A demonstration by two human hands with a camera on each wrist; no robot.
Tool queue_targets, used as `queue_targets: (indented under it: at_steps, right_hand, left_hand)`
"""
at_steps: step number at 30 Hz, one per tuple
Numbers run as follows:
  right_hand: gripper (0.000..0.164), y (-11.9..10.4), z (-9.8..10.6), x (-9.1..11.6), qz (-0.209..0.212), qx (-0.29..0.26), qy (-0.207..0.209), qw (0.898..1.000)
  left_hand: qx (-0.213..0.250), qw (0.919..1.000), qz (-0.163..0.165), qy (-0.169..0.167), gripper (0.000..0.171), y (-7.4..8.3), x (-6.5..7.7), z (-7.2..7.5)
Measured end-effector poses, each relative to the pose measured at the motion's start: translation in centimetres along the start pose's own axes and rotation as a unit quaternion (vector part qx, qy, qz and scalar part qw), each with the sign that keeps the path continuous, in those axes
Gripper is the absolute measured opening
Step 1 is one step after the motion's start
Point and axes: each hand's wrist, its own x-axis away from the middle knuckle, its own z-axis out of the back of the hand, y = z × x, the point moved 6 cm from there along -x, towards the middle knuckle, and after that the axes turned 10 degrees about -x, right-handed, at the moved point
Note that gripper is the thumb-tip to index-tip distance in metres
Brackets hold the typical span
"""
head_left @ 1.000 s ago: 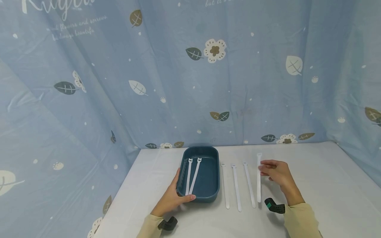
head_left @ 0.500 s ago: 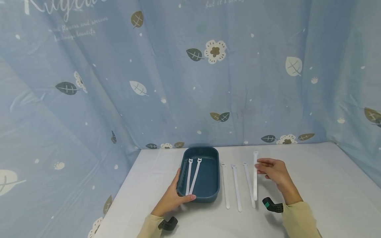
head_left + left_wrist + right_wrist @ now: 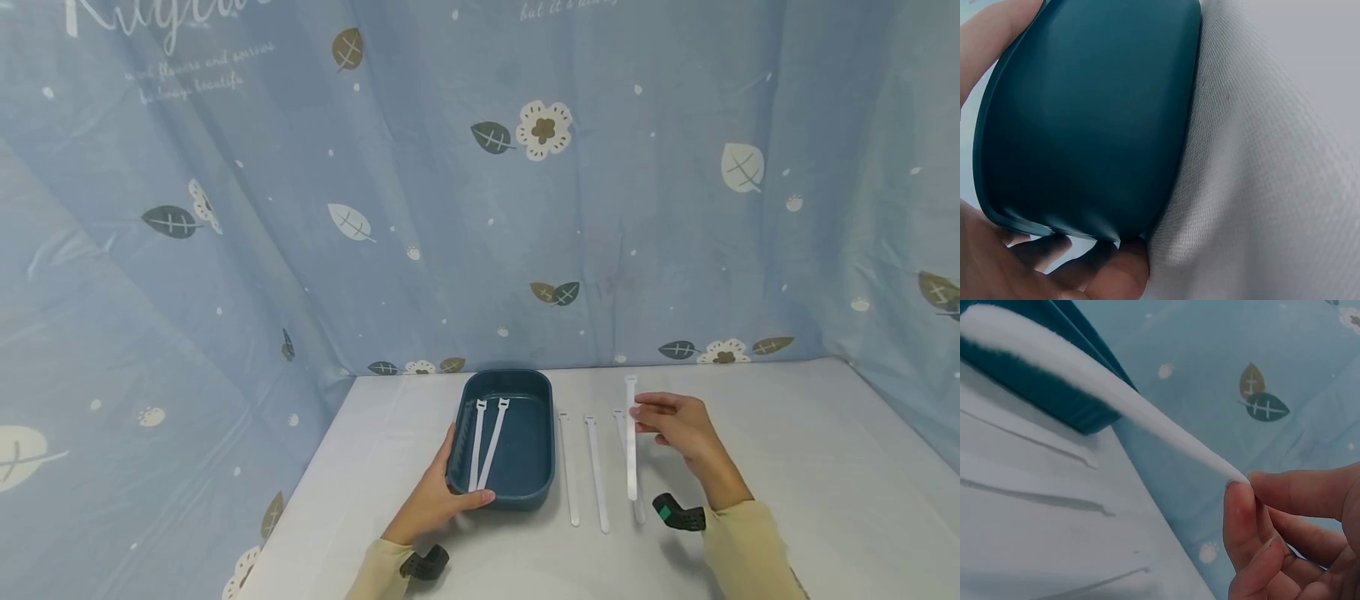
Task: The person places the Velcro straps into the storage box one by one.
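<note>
My right hand pinches a white hook-and-loop cable tie between thumb and fingertips. In the right wrist view the strap stretches away from the pinch, its edge fuzzy. It is held above the table and partly covers another tie lying below. Two more ties, one narrow and one beside it, lie between that tie and the teal bin. Two ties lean inside the bin. My left hand grips the bin's near left corner, thumb across the front, fingers along the side.
White cloth covers the table. A blue patterned curtain hangs right behind the bin and along both sides. Black wrist-worn devices, one on the left and one on the right, sit at the sleeves.
My right hand has carried the cable tie leftward and slightly up, from right of the row to over the rightmost lying tie. The left hand and the bin have stayed in place.
</note>
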Motion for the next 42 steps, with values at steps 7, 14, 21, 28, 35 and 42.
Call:
queue_targets:
  at_steps: [7, 14, 21, 28, 35, 42]
  right_hand:
    - [0.054, -0.5, -0.2, -0.2, 0.003, -0.008, -0.002, 1.0]
    - [0.052, -1.1, -0.8, -0.2, 0.011, -0.035, -0.013, 0.999]
    - [0.053, -2.0, -1.5, -0.1, 0.028, -0.062, -0.028, 0.997]
    - [0.049, -2.3, -2.5, -0.1, 0.03, -0.073, -0.025, 0.997]
    - [0.047, -2.9, -3.2, -0.2, 0.036, -0.082, -0.03, 0.996]
    - [0.044, -4.1, -3.9, 0.1, 0.049, -0.071, -0.029, 0.996]
  left_hand:
    - [0.003, 1.0, -0.004, 0.001, 0.128, -0.1, -0.1, 0.0]
    - [0.005, 1.0, -0.005, 0.003, 0.128, -0.1, -0.1, 0.0]
    - [0.006, 0.9999, -0.009, 0.003, 0.127, -0.2, -0.3, -0.1]
    - [0.012, 0.9999, -0.009, 0.004, 0.127, -0.5, 0.0, -0.1]
    - [0.005, 1.0, 0.001, 0.006, 0.127, -0.7, 0.1, 0.0]
    - [0.012, 0.9999, -0.004, 0.004, 0.126, -0.7, -0.1, -0.2]
